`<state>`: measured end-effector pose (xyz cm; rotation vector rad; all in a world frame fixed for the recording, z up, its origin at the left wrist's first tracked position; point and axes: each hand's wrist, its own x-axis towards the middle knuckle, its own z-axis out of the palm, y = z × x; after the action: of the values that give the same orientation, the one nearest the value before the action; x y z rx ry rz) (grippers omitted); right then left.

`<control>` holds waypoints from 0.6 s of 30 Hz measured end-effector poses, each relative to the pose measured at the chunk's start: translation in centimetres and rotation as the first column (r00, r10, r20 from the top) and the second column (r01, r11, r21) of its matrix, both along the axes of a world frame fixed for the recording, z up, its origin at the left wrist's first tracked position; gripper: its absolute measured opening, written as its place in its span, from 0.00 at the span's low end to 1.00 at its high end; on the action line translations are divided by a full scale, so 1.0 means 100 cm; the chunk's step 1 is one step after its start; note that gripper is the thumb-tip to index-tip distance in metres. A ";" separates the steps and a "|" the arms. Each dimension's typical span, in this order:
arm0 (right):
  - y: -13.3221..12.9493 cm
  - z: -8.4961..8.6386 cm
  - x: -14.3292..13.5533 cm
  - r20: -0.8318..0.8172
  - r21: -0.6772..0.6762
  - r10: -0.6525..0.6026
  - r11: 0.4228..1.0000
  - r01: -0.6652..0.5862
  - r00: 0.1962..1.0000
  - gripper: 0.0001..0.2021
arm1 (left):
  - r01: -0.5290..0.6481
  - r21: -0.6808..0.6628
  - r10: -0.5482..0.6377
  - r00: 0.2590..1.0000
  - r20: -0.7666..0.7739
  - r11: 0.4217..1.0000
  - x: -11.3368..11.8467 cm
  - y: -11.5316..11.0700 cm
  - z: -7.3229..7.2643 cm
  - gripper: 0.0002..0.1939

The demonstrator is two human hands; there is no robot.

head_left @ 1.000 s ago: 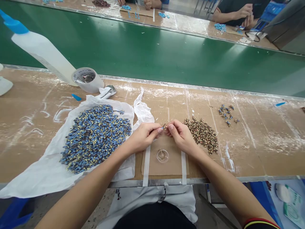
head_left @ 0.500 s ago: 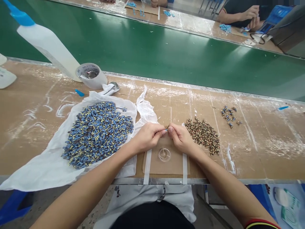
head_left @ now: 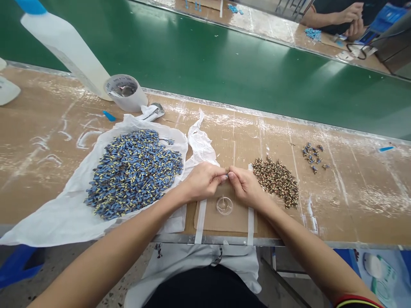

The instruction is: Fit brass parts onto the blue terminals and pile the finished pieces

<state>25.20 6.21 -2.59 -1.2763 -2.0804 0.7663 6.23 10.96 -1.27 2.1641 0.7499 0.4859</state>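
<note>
My left hand [head_left: 205, 180] and my right hand [head_left: 245, 185] meet fingertip to fingertip above the table. Both are closed in a pinch on a tiny blue piece [head_left: 227, 174], mostly covered by the fingers. Just below them stands a small clear round dish [head_left: 224, 206] with a thin stick in it. To the left, a large heap of small blue, yellow and dark pieces [head_left: 135, 173] lies on a white cloth [head_left: 61, 205]. Beside my right hand is a smaller pile of brown, black and cream pieces [head_left: 276, 182].
A white bottle with a blue top [head_left: 70, 51] leans beside a tape roll [head_left: 126, 100] holding scraps. Several blue-dark pieces [head_left: 311, 156] lie farther right. A green belt [head_left: 205, 64] runs behind the table. Across it, another person's hands [head_left: 355, 19] are at work.
The whole view has shifted slightly, with the table things a little farther right and higher. Both hands keep their pinch on the tiny blue piece.
</note>
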 end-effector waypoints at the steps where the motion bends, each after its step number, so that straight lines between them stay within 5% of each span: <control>1: 0.000 0.000 -0.001 -0.022 -0.020 -0.012 1.000 0.011 1.000 0.19 | -0.008 -0.020 0.008 1.000 0.014 1.000 0.000 0.000 0.001 0.13; 9: 0.005 -0.002 -0.002 -0.399 -0.214 -0.137 0.975 0.053 0.907 0.24 | -0.020 -0.180 0.040 0.993 0.111 0.984 0.005 0.004 0.012 0.15; 18: 0.004 -0.003 0.001 -0.356 -0.189 -0.160 0.977 0.096 0.921 0.24 | 0.010 -0.157 0.002 0.997 0.076 0.988 0.003 0.007 0.010 0.15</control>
<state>25.33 6.63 -2.90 -1.2305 -1.6420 1.0512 6.55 11.67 -0.30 1.9890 0.7171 0.4877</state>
